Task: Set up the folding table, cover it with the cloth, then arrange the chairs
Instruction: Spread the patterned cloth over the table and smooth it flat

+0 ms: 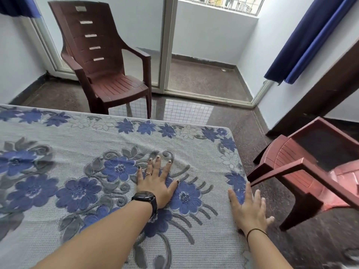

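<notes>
Where the cloth [81, 144] lies, it is spread flat over the folding table [240, 156], hiding the tabletop entirely; its pale grey weave carries large blue flowers with grey leaves in the middle and a border of blue and white blossoms along the far and right edges, which follow the table's outline to the rounded far-right corner. On it rests the left hand [155, 181], palm down with fingers straight and fanned wide, pressing on the pattern right of the middle; dark polish shows on the nails, a ring sits on one finger, and a black watch [146, 199] circles the wrist. Close to the cloth's right edge lies the right hand [247, 208], also flat and spread, its outer fingers and thumb reaching past the edge over the floor, with a thin dark band [256, 231] around the wrist; it looks slightly blurred. Neither hand grips anything. Beyond the table's far edge stands a dark brown plastic chair [104, 61], upright, with a slotted high back and armrests, a little apart from the table. Just beside the table's right edge sits a lighter reddish-brown plastic chair [303, 167], its nearer armrest pointing toward the right hand. Behind them are a polished speckled floor [242, 121], a pale sliding door frame [168, 45], white walls and blue curtains [308, 39].
</notes>
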Available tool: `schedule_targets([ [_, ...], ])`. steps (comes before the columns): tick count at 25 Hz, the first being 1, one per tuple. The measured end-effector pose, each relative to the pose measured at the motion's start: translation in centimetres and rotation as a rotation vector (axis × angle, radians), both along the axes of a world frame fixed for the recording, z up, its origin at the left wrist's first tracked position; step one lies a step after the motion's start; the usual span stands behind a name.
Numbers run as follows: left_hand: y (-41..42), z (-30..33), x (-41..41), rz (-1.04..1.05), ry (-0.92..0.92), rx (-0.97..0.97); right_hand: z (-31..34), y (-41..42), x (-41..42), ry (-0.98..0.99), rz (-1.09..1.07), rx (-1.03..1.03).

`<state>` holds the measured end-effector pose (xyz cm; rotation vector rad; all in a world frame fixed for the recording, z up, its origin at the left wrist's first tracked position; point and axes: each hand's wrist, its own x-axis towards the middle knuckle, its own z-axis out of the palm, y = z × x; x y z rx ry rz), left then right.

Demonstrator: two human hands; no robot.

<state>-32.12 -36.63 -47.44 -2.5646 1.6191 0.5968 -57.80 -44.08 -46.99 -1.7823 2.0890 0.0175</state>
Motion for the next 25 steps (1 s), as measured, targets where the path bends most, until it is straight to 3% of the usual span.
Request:
schedule_targets([
  [5, -0.8, 1.8, 0.7, -0.006, 0.112, -0.012, 1.0, 3.9, 0.5, -0.028, 0.017, -0.083],
  [7, 1.9, 2.1, -0.2, -0.026, 0.137, -0.104, 0.5, 8.5, 0.8, -0.008, 0.056, -0.107],
  [10, 8.2, 0.4, -1.6, -0.173, 0.050, -0.080, -0.6, 11.6, 0.6, 0.032, 0.090, -0.045],
  [13, 11.0, -0.7, -1.6, -0.184, 0.033, -0.088, -1.2, 11.0, 0.3, 0.041, 0.076, -0.052],
  [25, 9.4, -0.2, -4.9, -0.220, 0.019, -0.038, -1.3, 9.9, -3.2, 0.108, 0.080, -0.083],
])
